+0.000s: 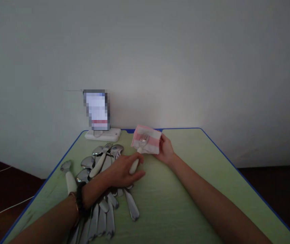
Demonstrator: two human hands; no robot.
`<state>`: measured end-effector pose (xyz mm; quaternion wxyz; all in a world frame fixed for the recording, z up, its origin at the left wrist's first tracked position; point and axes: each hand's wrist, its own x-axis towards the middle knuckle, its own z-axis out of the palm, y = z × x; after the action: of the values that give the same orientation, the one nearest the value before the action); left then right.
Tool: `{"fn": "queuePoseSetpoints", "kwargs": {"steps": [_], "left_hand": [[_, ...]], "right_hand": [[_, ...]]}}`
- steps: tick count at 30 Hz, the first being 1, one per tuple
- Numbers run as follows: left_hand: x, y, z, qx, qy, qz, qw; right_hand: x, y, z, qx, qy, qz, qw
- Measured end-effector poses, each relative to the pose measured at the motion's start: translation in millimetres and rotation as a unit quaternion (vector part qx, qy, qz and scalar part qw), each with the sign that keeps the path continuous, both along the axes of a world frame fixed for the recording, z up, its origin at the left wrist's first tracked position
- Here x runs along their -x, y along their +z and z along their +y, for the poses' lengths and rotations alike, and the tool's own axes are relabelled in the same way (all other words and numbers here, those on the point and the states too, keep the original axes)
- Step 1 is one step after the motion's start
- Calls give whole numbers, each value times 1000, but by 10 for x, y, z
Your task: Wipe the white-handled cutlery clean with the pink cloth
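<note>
My left hand is closed around the thick white handle of a fork, whose metal head points away from me. The fork's head lies against a folded pink-and-white cloth. My right hand grips the cloth by its right side, with most of its fingers hidden behind it. Below and around my left forearm spreads a pile of metal spoons and forks. Some of these have fat white handles, like the one on top of the pile. My wrist and hand cover part of the pile.
A lit phone-like screen, blurred out, stands on a white base at the back left. Apart at the left lies a white-handled utensil. The pale green table has a blue edge and meets a plain wall.
</note>
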<state>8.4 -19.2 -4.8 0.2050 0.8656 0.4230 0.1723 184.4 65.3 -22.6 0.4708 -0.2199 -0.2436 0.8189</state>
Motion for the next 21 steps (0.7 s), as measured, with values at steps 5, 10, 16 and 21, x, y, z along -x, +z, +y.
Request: {"fn": "queuePoseSetpoints", "kwargs": {"steps": [5, 10, 16, 21], "left_hand": [[32, 85, -6, 32, 13, -52, 998], [23, 57, 9, 20, 15, -14, 1000], [13, 7, 24, -11, -34, 14, 999], [-14, 0, 35, 4, -20, -3, 1000]], "right_hand": [[5, -7, 22, -20, 14, -3, 1000], [12, -14, -1, -5, 27, -36, 999], [-16, 57, -77, -20, 30, -24, 999], [-32, 36, -76, -52, 71, -27, 996]]}}
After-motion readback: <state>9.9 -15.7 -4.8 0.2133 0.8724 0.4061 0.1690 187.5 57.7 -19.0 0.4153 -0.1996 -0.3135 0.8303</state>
